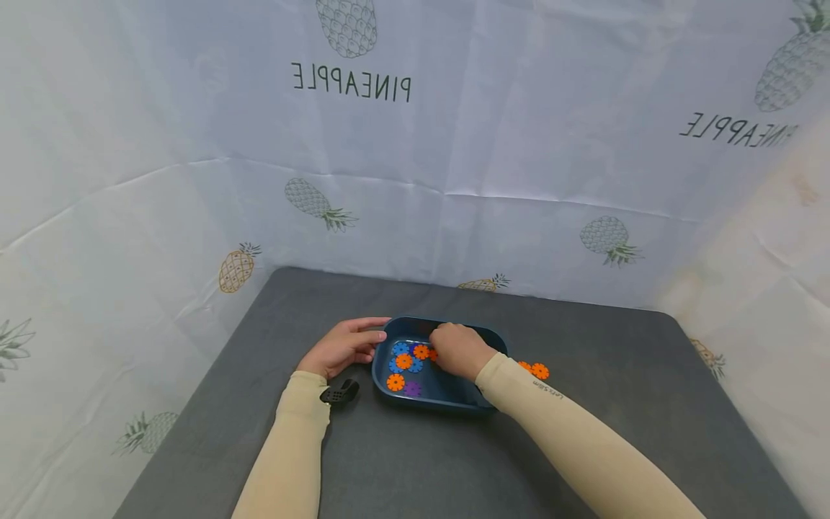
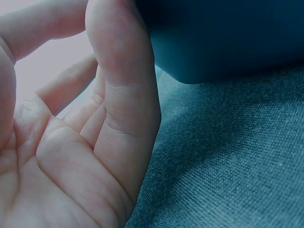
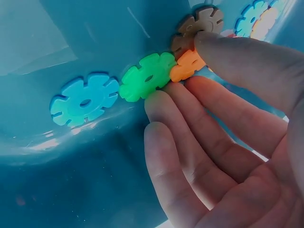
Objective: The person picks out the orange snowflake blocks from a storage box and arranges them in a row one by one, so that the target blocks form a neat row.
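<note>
A dark blue tray (image 1: 441, 405) holds several flower-shaped notched discs in blue, orange and purple. My left hand (image 1: 340, 347) is at the tray's left end, its thumb and fingers extended by the outer wall; in the left wrist view the palm (image 2: 71, 166) holds nothing. My right hand (image 1: 459, 349) reaches down inside the tray. In the right wrist view its thumb lies over a brown disc (image 3: 209, 19), and its loosely bent fingers (image 3: 223, 102) lie beside an orange disc (image 3: 187, 66) and a green disc (image 3: 148, 77). A blue disc (image 3: 85, 99) lies further left.
Orange discs (image 1: 540, 371) lie on the grey table (image 1: 415, 461) right of the tray, partly behind the right forearm. A black wrist strap (image 1: 340, 391) is at my left wrist. A pineapple-print cloth (image 1: 447, 158) hangs behind the table.
</note>
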A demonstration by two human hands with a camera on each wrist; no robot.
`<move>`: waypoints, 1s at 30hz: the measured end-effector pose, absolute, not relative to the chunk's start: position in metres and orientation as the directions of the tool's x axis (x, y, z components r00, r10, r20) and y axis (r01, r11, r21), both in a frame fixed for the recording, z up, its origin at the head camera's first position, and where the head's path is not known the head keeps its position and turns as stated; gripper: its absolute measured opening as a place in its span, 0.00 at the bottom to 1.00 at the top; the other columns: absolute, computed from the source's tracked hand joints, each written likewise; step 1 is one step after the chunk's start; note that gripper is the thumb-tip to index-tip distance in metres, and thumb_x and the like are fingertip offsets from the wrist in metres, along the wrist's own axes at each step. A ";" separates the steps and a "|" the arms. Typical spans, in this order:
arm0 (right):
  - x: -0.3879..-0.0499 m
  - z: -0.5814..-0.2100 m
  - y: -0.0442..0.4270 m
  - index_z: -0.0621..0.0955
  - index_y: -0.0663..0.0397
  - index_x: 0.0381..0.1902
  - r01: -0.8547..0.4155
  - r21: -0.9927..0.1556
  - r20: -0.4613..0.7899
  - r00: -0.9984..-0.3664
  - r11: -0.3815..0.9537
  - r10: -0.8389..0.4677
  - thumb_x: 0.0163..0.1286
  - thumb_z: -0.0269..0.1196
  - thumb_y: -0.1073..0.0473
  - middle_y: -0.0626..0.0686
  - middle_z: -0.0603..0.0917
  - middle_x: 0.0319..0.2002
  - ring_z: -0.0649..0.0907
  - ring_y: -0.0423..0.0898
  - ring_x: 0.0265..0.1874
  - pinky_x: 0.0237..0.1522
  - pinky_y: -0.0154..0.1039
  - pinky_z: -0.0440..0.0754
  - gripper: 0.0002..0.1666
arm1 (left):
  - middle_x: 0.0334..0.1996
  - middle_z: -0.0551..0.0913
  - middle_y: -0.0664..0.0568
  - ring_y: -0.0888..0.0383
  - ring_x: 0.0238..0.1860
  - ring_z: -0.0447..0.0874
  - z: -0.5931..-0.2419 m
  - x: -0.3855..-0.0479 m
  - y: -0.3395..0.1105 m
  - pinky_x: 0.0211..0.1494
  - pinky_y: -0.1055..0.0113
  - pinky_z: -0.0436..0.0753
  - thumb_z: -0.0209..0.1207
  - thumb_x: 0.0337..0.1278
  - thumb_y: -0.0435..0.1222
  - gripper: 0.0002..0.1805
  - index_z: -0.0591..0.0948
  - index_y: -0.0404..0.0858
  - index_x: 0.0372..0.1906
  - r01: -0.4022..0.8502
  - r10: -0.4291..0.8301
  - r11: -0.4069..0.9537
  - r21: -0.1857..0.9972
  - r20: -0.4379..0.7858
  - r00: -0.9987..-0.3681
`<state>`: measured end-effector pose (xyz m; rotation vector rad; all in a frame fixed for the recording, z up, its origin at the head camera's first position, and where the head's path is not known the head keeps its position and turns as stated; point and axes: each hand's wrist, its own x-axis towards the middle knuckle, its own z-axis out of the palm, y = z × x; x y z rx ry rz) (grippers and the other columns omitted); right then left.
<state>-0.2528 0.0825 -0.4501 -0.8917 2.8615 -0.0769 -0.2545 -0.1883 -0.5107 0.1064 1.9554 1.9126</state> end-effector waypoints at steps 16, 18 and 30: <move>-0.256 -0.440 0.097 0.85 0.54 0.31 -0.524 -0.226 -0.170 -0.809 0.821 -0.563 0.72 0.72 0.62 0.46 0.70 0.21 0.68 0.44 0.19 0.26 0.38 0.69 0.09 | 0.38 0.85 0.52 0.57 0.34 0.81 -0.505 -0.255 -0.186 0.42 0.68 0.87 0.69 0.73 0.46 0.32 0.78 0.45 0.76 -0.222 0.325 0.071 0.972 -0.233 -0.917; -0.258 -0.435 0.101 0.87 0.55 0.35 -0.513 -0.272 -0.185 -0.802 0.814 -0.568 0.72 0.72 0.62 0.45 0.76 0.23 0.72 0.43 0.20 0.28 0.38 0.74 0.04 | 0.38 0.85 0.52 0.57 0.34 0.82 -0.503 -0.255 -0.186 0.42 0.68 0.86 0.70 0.72 0.47 0.32 0.78 0.45 0.76 -0.221 0.324 0.073 0.972 -0.233 -0.917; -0.260 -0.415 0.132 0.89 0.58 0.59 -0.463 -0.477 -0.172 -0.784 0.747 -0.596 0.73 0.72 0.63 0.52 0.89 0.53 0.86 0.43 0.44 0.53 0.44 0.89 0.18 | 0.37 0.86 0.54 0.59 0.33 0.82 -0.507 -0.253 -0.189 0.42 0.67 0.87 0.69 0.73 0.46 0.33 0.77 0.43 0.77 -0.224 0.337 0.064 0.972 -0.233 -0.912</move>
